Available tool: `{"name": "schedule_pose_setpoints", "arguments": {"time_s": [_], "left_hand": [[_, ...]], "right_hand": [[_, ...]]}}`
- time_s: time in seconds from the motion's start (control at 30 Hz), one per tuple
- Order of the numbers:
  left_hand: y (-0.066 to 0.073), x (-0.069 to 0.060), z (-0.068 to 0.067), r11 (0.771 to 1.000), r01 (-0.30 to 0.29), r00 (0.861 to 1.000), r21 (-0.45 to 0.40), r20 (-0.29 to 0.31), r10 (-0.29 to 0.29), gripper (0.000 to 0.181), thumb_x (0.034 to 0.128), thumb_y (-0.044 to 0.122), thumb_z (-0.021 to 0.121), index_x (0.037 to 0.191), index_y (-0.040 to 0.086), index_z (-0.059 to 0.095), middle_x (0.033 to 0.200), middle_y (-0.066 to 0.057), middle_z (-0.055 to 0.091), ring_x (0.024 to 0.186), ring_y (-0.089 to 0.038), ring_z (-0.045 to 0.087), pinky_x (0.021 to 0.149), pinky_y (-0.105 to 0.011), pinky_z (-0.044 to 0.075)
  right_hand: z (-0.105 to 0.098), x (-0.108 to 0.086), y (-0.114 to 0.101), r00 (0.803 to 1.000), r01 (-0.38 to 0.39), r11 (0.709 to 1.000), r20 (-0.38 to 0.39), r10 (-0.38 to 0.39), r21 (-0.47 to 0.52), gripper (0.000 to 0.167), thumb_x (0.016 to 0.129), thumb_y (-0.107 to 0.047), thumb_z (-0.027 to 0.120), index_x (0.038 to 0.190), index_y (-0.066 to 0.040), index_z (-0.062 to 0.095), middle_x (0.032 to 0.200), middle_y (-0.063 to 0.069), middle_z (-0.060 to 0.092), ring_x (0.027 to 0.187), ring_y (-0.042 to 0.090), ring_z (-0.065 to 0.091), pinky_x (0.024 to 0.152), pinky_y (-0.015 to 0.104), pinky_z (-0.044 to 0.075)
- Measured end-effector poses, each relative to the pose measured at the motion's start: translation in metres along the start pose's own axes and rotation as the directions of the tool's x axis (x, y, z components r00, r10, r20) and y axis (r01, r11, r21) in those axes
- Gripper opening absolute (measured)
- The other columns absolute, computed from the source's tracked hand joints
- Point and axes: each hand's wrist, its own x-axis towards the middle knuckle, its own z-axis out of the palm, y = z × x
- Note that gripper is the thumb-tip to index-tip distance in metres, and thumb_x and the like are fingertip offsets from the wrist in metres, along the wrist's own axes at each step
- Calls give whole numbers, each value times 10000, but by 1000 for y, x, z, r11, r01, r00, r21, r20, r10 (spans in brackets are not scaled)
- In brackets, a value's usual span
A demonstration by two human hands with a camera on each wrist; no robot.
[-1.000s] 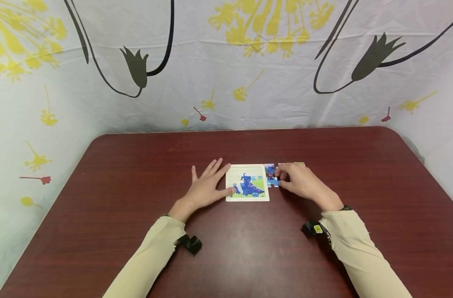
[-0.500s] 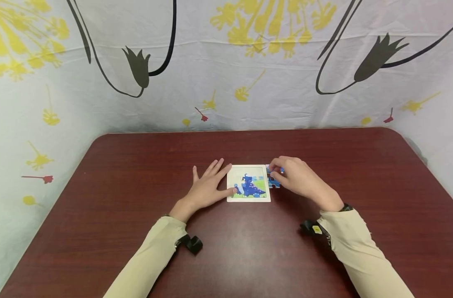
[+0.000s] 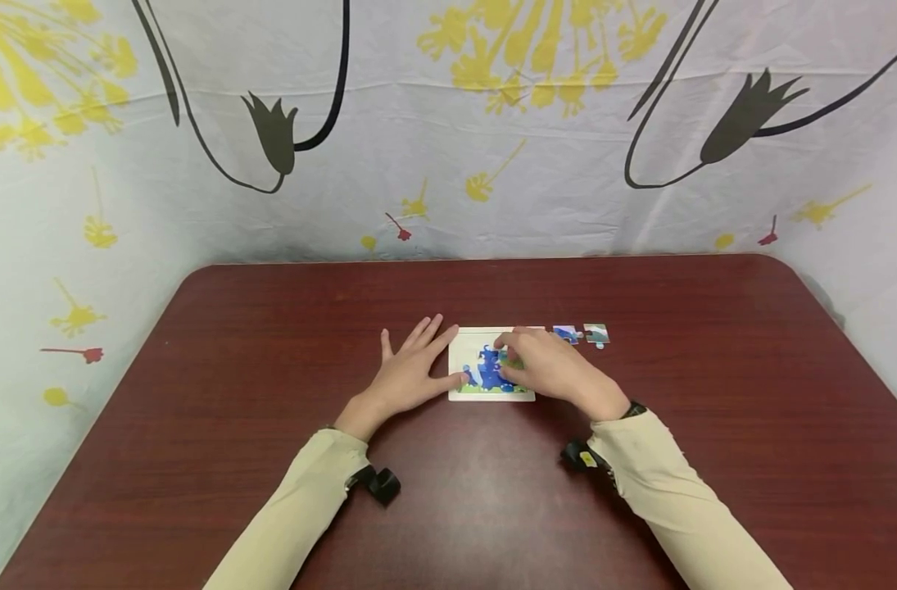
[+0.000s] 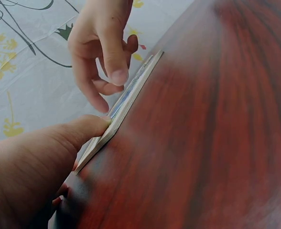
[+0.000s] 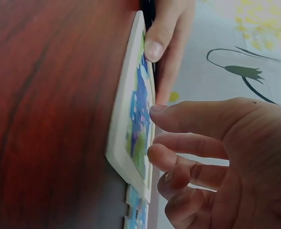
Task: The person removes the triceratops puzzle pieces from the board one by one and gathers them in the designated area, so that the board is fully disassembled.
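Observation:
A square puzzle board (image 3: 492,397) with a pale rim and a partly filled blue dinosaur picture lies flat on the table. My left hand (image 3: 404,378) is spread at its left side, thumb on the lower left rim and index finger at the upper left corner. Over the board's right half is my right hand (image 3: 559,369), fingers loosely bent, thumb and index tips apart. No piece shows between those fingertips in the right wrist view, where the fingers (image 5: 160,156) are close to the picture. Part of the picture is hidden under this hand.
Two loose puzzle pieces, one blue (image 3: 566,333) and one greenish (image 3: 597,333), lie right of the board. More pieces (image 5: 135,207) touch the board's edge in the right wrist view. A patterned cloth (image 3: 448,205) hangs behind the brown table (image 3: 308,328).
My right hand has moved left from the loose pieces to over the board, uncovering two pieces on the right. The left hand stays at the board's left side.

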Motion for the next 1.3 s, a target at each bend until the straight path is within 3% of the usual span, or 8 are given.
{"name": "schedule_pose_setpoints", "arguments": {"time_s": [0.2, 0.53, 0.73, 0.97, 1.3], "left_hand": [[0, 0, 0, 1000, 6, 1000, 5, 3, -6, 790, 838, 635, 504, 1488, 278, 232, 1545, 7, 120, 1409, -151, 46, 999, -638, -99], [0, 0, 1, 1000, -1, 1000, -9, -14, 1, 792, 834, 625, 525, 1485, 264, 254, 1543, -4, 137, 1409, -158, 59, 1001, -637, -97], [0, 0, 1, 1000, 0, 1000, -7, -14, 0, 794, 832, 627, 525, 1485, 268, 253, 1543, -3, 136, 1409, -161, 60, 1000, -638, -97], [-2, 0, 2, 1000, -6, 1000, -8, -27, 6, 797, 831, 633, 524, 1485, 265, 255, 1542, -11, 140, 1409, -171, 69, 998, -643, -92], [-1, 0, 2, 1000, -1, 1000, -14, -21, 1, 789, 832, 628, 529, 1483, 272, 262, 1544, 0, 135, 1408, -160, 60, 1000, -637, -100]], "right_hand": [[4, 1, 1, 1000, 2, 1000, -3, -2, 3, 322, 831, -161, 697, 1112, -14, 645, 916, 71, 637, 821, 187, 621, 703, 365, 495], [0, 7, 5, 998, -15, 996, 62, 10, 83, 246, 831, -112, 699, 1060, -51, 636, 764, 16, 639, 663, 120, 572, 641, 315, 469], [-2, 7, 5, 994, -41, 991, 103, 28, 126, 240, 841, -89, 685, 1070, -63, 617, 781, 18, 639, 685, 127, 584, 658, 328, 478], [-3, 9, 5, 995, -34, 992, 101, 21, 124, 253, 839, -93, 690, 1076, -62, 608, 785, 25, 620, 689, 132, 573, 655, 331, 475], [-6, 11, 3, 981, -120, 968, 174, 82, 218, 277, 840, -54, 682, 1080, -94, 549, 790, 67, 566, 460, 149, 538, 438, 266, 461]]}}
